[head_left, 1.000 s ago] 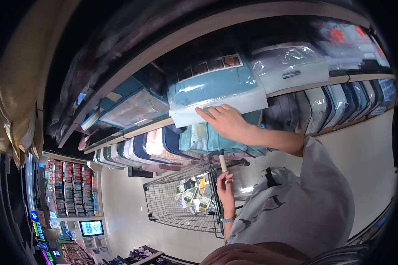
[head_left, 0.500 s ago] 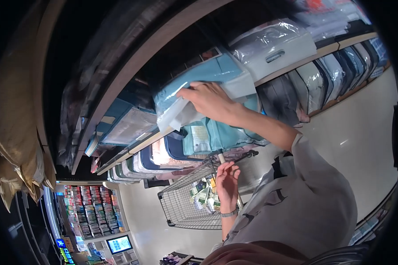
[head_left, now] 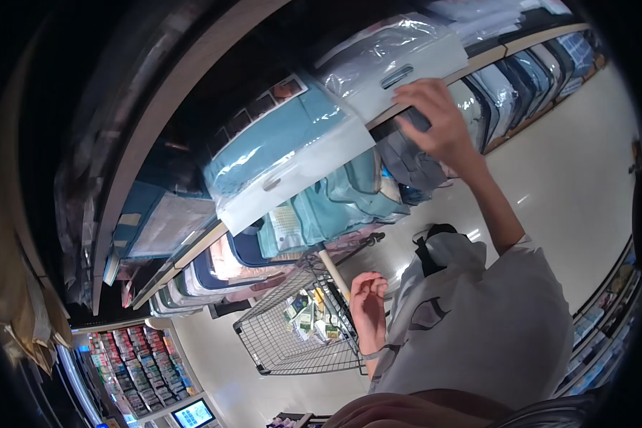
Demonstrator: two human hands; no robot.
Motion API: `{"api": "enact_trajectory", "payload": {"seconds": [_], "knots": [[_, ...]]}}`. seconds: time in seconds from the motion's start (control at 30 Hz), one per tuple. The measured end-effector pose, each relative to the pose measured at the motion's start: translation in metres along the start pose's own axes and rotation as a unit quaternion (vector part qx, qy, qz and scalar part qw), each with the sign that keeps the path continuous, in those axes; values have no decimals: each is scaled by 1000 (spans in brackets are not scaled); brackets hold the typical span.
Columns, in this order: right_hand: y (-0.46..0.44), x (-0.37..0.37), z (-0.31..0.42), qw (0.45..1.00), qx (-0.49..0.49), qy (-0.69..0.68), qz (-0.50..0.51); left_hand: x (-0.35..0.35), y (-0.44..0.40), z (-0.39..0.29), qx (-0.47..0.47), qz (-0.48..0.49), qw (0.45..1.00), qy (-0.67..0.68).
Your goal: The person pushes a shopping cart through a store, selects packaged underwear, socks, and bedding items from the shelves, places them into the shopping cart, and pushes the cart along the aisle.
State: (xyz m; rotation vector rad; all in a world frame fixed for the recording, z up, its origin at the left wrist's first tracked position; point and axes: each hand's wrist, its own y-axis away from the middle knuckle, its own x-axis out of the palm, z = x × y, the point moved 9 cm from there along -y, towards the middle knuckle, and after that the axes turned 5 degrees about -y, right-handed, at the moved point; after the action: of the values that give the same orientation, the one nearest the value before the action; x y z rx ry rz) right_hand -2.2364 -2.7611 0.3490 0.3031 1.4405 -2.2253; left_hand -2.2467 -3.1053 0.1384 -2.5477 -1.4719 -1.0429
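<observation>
My right hand (head_left: 435,121) is raised in front of the shelf edge, fingers bent and thumb apart, with nothing held. Its fingertips are beside a clear-wrapped pack (head_left: 378,78) with a pale cardboard strip and handle slot; whether they touch it I cannot tell. Left of it, a blue textile pack (head_left: 282,139) in clear plastic lies on the shelf, its white strip overhanging the front. My left hand (head_left: 369,307), with a band on the wrist, hangs loosely curled and empty near the handle (head_left: 333,274) of a wire shopping cart (head_left: 264,346).
Small packaged goods (head_left: 314,314) lie in the cart. Teal wrapped textiles (head_left: 342,203) and grey ones (head_left: 410,157) fill the level below. Folded bedding packs (head_left: 503,96) line the lower shelf. A lit screen (head_left: 192,414) and a rack of small packets (head_left: 139,364) stand beyond the cart.
My right hand has let go of the blue textile pack and moved right to the neighbouring pack. The blue pack's crumpled white strip now lies flatter. My left hand stays near the cart handle.
</observation>
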Motion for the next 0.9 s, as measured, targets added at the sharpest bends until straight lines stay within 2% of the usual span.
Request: {"api": "enact_trajectory", "payload": {"seconds": [0.1, 0.17, 0.23, 0.27, 0.33, 0.37, 0.4, 0.47, 0.53, 0.63, 0.7, 0.83, 0.9], "knots": [[15, -23, -60, 987, -25, 143, 63, 3, -1, 1, 8, -8, 1000, -2], [17, -29, -67, 984, -41, 152, 85, 12, -4, -16, 91, -37, 994, -51], [10, -30, -61, 979, -74, 161, 104, 31, -3, -53, 193, -72, 946, -249], [8, -25, -63, 979, -76, 153, 116, 54, -1, -77, 223, -51, 940, -252], [0, -10, -65, 976, -100, 145, 127, 108, 3, -124, 350, 40, 881, -314], [-4, -4, -67, 974, -115, 139, 134, 127, 1, -143, 411, 82, 836, -354], [-7, 4, -70, 969, -134, 153, 138, 151, -3, -160, 467, 78, 716, -513], [-12, 18, -75, 958, -174, 177, 142, 200, -29, -184, 510, -14, 499, -701], [-19, 19, -74, 960, -170, 152, 162, 186, -93, -187, 444, -63, 408, -795], [-24, 13, -80, 957, -181, 148, 172, 166, -144, -210, 440, -95, 319, -834], [-24, 16, -86, 957, -189, 139, 173, 160, -165, -234, 429, -105, 333, -833], [-40, 14, -92, 959, -198, 95, 182, 142, -205, -274, 454, -81, 396, -794], [-57, 8, -93, 966, -190, 64, 162, 136, -219, -280, 469, -96, 389, -787]]}}
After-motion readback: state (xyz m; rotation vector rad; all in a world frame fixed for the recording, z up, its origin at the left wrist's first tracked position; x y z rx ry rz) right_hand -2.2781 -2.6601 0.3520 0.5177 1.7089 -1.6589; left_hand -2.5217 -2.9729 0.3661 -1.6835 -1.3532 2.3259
